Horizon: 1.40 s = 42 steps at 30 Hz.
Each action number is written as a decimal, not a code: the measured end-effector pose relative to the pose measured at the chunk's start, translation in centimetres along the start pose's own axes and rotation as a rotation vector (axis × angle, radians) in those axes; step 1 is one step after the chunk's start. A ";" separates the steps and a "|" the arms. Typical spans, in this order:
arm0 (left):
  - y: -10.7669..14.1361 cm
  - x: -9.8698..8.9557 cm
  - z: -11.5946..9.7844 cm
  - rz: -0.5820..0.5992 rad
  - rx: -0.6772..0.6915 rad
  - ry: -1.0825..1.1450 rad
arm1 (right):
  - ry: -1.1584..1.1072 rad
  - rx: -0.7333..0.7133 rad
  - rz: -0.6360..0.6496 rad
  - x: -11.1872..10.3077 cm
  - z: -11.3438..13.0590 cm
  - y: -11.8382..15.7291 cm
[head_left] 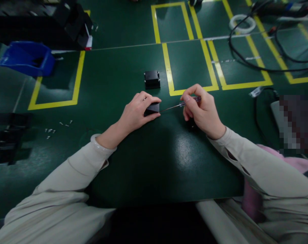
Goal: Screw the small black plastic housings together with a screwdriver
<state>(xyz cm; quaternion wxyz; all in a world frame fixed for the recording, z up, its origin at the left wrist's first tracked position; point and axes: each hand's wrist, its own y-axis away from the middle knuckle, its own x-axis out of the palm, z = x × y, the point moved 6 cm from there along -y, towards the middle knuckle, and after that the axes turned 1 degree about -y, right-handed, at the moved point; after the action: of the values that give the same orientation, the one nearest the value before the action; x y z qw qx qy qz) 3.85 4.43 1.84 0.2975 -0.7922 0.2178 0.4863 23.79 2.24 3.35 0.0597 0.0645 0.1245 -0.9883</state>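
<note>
My left hand [137, 110] grips a small black block [152, 108] against the green table, thumb on its near side and fingers over its far side. In my right hand [201, 110] is a screwdriver [181, 104] with a clear handle, held nearly level. Its thin shaft points left, and the tip meets the block's near right corner by my left thumb. Just beyond the left hand stands a similar black block [152, 79] with shiny screws at its sides. Under my right hand lies a small dark object [192, 125], partly hidden.
Several loose screws [50, 130] lie at the left, near blurred black parts [8, 137]. A blue bin [28, 58] stands at the back left beside a black rack [70, 25]. Black cable [245, 62] and a white ring [242, 23] lie at the back right, over yellow tape outlines.
</note>
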 end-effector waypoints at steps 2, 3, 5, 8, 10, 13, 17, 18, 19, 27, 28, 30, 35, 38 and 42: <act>0.0 0.0 0.0 -0.002 0.004 -0.003 | -0.015 -0.012 -0.005 0.0 0.0 0.0; 0.0 0.0 0.0 -0.003 0.006 -0.004 | -0.020 -0.016 -0.006 0.0 0.0 0.0; 0.0 0.1 0.0 -0.005 0.009 -0.005 | -0.017 -0.018 -0.004 0.0 0.0 0.0; 0.0 0.1 0.0 -0.007 0.010 -0.002 | 0.003 -0.009 0.004 0.0 0.0 0.0; 0.0 0.1 0.0 -0.006 0.007 0.001 | 0.014 -0.006 0.003 0.0 0.0 0.0; 0.0 0.0 0.0 -0.005 0.003 0.006 | -0.007 -0.018 -0.012 -0.1 0.0 0.0; -0.1 0.0 -0.1 -0.006 0.005 0.003 | -0.018 -0.028 -0.009 0.0 0.1 0.0; -0.1 -0.1 -0.1 -0.006 0.005 0.003 | -0.014 -0.026 -0.004 0.0 0.1 0.0; -0.1 -0.1 -0.1 -0.006 0.003 0.003 | -0.008 -0.024 0.002 0.0 0.1 0.0; 0.0 0.0 -0.1 -0.008 0.006 0.011 | -0.023 -0.025 -0.003 0.0 0.0 0.0; 0.0 0.0 -0.1 -0.010 0.008 0.009 | -0.030 -0.027 -0.004 0.0 0.0 0.0; 0.0 0.0 0.0 -0.010 0.010 0.007 | -0.023 -0.025 -0.004 0.0 0.0 0.0; 0.0 0.0 0.0 -0.009 0.010 0.015 | 0.006 -0.011 -0.006 -0.1 -0.2 0.0; 0.0 0.0 0.0 -0.012 0.009 0.015 | -0.019 -0.020 -0.018 -0.1 -0.2 0.0; 0.0 0.0 0.0 -0.010 0.004 0.010 | -0.014 -0.025 -0.016 -0.1 0.1 0.0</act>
<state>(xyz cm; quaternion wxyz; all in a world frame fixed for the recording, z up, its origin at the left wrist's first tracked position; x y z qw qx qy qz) 3.85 4.42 1.80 0.3002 -0.7951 0.2162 0.4805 23.83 2.28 3.43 0.0534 0.0558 0.1368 -0.9876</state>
